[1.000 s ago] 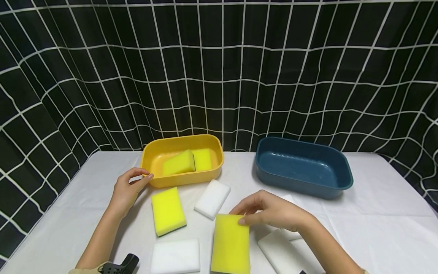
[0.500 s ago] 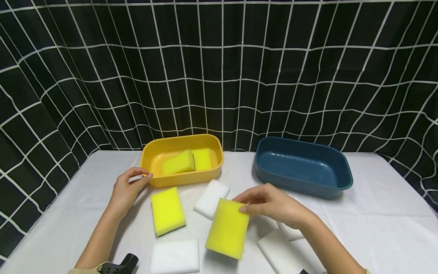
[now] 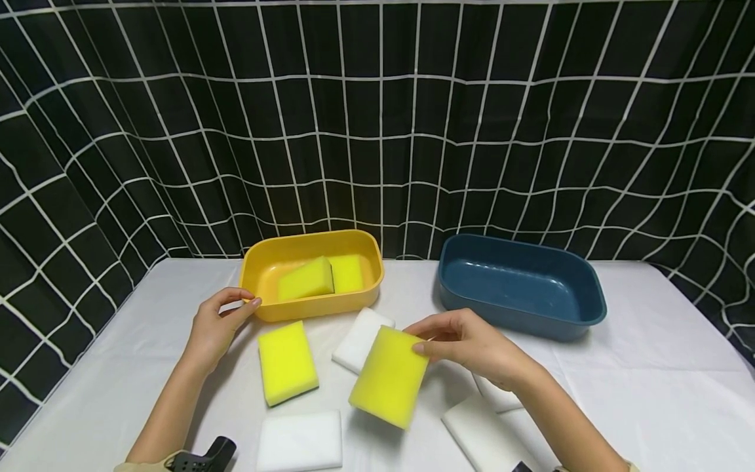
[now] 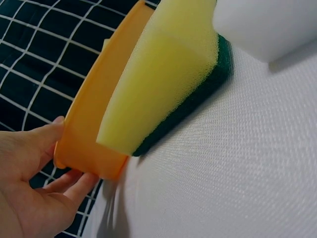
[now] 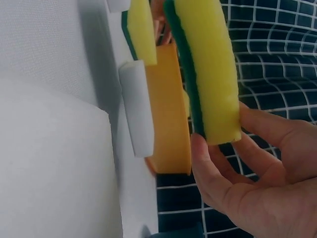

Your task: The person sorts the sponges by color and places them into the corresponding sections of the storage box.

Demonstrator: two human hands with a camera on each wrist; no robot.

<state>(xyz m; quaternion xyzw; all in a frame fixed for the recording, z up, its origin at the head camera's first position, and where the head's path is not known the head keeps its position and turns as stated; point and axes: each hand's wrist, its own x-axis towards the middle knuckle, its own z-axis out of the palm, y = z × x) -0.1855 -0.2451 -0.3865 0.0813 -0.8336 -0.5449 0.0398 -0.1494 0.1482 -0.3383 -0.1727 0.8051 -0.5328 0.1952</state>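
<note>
My right hand pinches a yellow sponge by its upper right corner, thumb on one face and fingers behind. The sponge hangs tilted above the table; its green scouring side shows in the right wrist view. My left hand holds the near left corner of a yellow tub, thumb at the rim and fingertips lower on the wall. Two yellow sponges lie inside that tub. Another yellow sponge, green side down, lies in front of it.
A dark blue tub stands at the back right, with no contents showing. White sponge blocks lie on the white cloth: one behind the held sponge, one at front, others partly under my right arm. A black gridded curtain hangs behind.
My right hand has lifted the yellow sponge from near the table's front, moving it up and away from me, and the sponge has tilted. The left hand stays at the yellow tub.
</note>
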